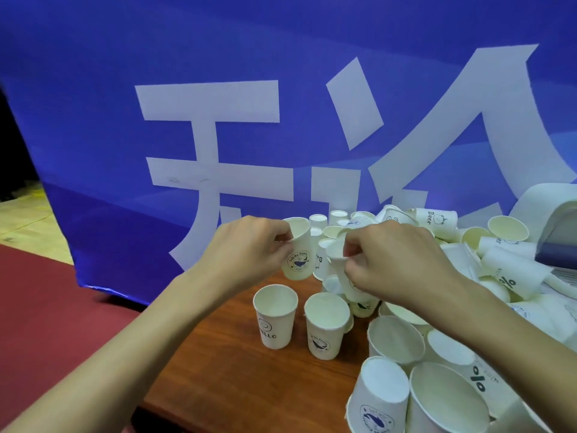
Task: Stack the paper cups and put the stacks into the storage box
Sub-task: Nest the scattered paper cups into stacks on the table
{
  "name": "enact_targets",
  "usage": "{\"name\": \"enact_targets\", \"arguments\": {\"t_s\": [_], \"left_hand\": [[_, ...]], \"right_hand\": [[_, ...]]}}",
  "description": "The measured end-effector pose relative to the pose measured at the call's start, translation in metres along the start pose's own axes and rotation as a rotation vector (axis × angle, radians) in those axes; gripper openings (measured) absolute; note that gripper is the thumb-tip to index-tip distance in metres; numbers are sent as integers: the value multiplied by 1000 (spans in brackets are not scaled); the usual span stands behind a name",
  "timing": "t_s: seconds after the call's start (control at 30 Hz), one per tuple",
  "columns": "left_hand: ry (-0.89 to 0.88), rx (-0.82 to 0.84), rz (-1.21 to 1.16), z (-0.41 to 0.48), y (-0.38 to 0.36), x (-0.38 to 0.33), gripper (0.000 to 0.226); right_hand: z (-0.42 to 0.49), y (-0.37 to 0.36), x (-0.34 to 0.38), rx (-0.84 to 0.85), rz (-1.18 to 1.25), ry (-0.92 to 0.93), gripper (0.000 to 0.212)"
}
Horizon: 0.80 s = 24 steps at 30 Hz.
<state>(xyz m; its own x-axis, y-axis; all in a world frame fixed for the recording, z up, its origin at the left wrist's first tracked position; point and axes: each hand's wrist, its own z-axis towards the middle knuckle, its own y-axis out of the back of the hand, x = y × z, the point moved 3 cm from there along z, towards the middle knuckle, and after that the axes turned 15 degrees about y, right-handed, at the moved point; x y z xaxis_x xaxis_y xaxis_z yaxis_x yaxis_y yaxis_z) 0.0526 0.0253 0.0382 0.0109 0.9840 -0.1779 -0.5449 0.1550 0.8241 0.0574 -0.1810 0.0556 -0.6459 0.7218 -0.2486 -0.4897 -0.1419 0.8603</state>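
Note:
My left hand point(249, 248) pinches the rim of a white paper cup with a round blue logo point(298, 260), held upright above the wooden table point(237, 370). Just to its right, my right hand point(396, 257) pinches the rim of a second white cup point(337, 254), tilted. The two held cups are close together but apart. Below them two cups stand upright on the table: a "HELLO" cup point(274, 320) and a logo cup point(326, 326). A large heap of loose white cups point(452, 354) covers the table's right side.
A blue banner with big white characters point(218, 120) hangs right behind the table. A white and blue object point(552, 226) sits at the right edge behind the heap. Red floor point(46, 307) lies left of the table. No storage box is in sight.

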Motion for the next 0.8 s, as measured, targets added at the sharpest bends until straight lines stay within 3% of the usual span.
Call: {"name": "enact_targets", "arguments": {"t_s": [0.2,0.37,0.5,0.67,0.8], "left_hand": [[30,79,89,-27,-2,14,19],[39,131,128,-35,-14,26,20],[-20,264,134,-41,-26,28,21],[-51,406,146,-46,-41,26,29],[-58,437,151,-50,-50,24,31]], "right_hand": [[-2,-4,9,-34,234,-2,12],[-3,-13,14,-29,268,7,11],[-5,-27,20,53,246,53,5],[-10,-49,28,152,236,125,24],[-12,-63,30,270,256,183,23]]}}
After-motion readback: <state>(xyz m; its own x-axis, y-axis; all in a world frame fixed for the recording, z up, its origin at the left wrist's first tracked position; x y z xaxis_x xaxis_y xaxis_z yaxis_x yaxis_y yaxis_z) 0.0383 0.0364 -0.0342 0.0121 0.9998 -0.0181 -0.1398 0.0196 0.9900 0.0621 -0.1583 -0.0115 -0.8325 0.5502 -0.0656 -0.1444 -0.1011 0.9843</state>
